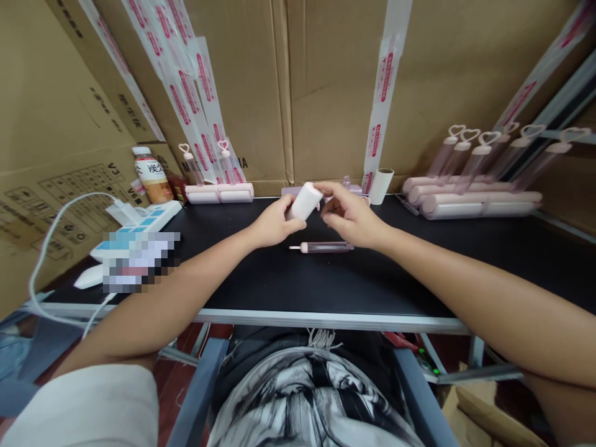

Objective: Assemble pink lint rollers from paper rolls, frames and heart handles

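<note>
Head view: left hand (272,222) clasps the white cylinder (305,202), probably light, stiff, slippery, best held mid-barrel; right hand (354,216) beside it, grip unclear.

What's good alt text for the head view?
A person's left hand holds a white tube above a black table, the right hand beside its upper end. A clear pink tube lies nearer the person; heart-topped tubes stand farther back on both sides, a bottle at left.

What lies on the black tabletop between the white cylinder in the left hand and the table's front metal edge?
In the head view, a clear pinkish tube lies on its side between the white cylinder and the front metal edge.
</note>
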`<state>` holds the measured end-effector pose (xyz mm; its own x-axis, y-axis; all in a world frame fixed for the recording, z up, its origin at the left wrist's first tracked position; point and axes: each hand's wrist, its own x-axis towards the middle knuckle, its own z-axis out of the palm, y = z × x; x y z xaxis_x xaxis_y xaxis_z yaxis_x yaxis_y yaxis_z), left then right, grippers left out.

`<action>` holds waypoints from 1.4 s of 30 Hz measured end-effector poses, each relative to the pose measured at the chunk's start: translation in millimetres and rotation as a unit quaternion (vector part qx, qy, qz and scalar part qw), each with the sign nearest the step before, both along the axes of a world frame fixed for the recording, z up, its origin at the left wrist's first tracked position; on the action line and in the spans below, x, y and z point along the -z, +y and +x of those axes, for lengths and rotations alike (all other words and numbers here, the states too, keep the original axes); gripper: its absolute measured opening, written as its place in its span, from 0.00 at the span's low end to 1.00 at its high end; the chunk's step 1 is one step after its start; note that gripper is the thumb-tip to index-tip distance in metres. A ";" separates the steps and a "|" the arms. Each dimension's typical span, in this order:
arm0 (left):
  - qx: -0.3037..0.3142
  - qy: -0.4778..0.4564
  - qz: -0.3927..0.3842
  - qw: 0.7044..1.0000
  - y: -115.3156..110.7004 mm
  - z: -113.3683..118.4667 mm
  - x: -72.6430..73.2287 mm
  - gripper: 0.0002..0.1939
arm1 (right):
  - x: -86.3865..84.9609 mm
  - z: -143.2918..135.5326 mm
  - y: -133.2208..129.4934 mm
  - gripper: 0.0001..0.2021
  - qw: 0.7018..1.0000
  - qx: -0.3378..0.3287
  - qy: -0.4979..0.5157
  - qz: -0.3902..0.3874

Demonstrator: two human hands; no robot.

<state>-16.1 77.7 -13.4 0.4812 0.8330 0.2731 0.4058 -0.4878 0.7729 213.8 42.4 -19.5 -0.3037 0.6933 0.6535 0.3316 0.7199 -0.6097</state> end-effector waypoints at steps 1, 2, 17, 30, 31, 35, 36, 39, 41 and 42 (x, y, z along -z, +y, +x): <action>-0.003 0.016 0.028 0.999 2.0 -1.5 2.4 0.26 | -0.5 -0.8 -0.6 0.24 1.000 -0.017 -0.002 -0.020; -0.006 0.029 0.051 0.998 3.8 -2.5 4.3 0.27 | -0.8 -1.8 -0.9 0.23 0.999 -0.026 0.020 -0.041; 0.094 0.064 0.272 0.956 46.9 48.1 -42.9 0.27 | -20.9 -5.3 1.2 0.23 0.885 -0.030 0.389 -0.255; -0.087 0.485 0.219 0.842 74.2 48.9 -23.4 0.18 | -22.6 0.1 3.3 0.29 0.879 -0.043 0.395 -0.263; -0.088 0.486 0.212 0.843 72.3 48.4 -23.2 0.18 | -23.6 0.1 2.0 0.31 0.879 -0.047 0.386 -0.274; -0.088 0.466 0.156 0.866 66.4 34.3 -25.3 0.16 | -26.4 0.3 -2.0 0.36 0.863 -0.091 0.373 -0.330; -0.095 0.433 0.132 0.887 63.9 29.2 -26.0 0.17 | -27.0 0.4 -2.5 0.37 0.856 -0.101 0.370 -0.348; -0.137 0.221 0.010 0.966 48.3 18.9 -27.9 0.20 | -28.5 0.8 -2.8 0.41 0.837 -0.117 0.355 -0.399; -0.145 0.053 -0.059 0.986 31.7 19.4 -29.1 0.22 | -28.7 0.8 -2.4 0.43 0.828 -0.131 0.345 -0.422; -0.133 -0.010 -0.076 0.988 22.6 22.0 -29.9 0.22 | -28.4 0.7 -2.2 0.43 0.822 -0.144 0.343 -0.431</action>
<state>5.8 100.3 16.5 0.2360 0.9611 0.1435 0.4871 -0.2448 0.8383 214.5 40.1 9.0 -0.3015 0.9525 0.0425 -0.4114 -0.0897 -0.9070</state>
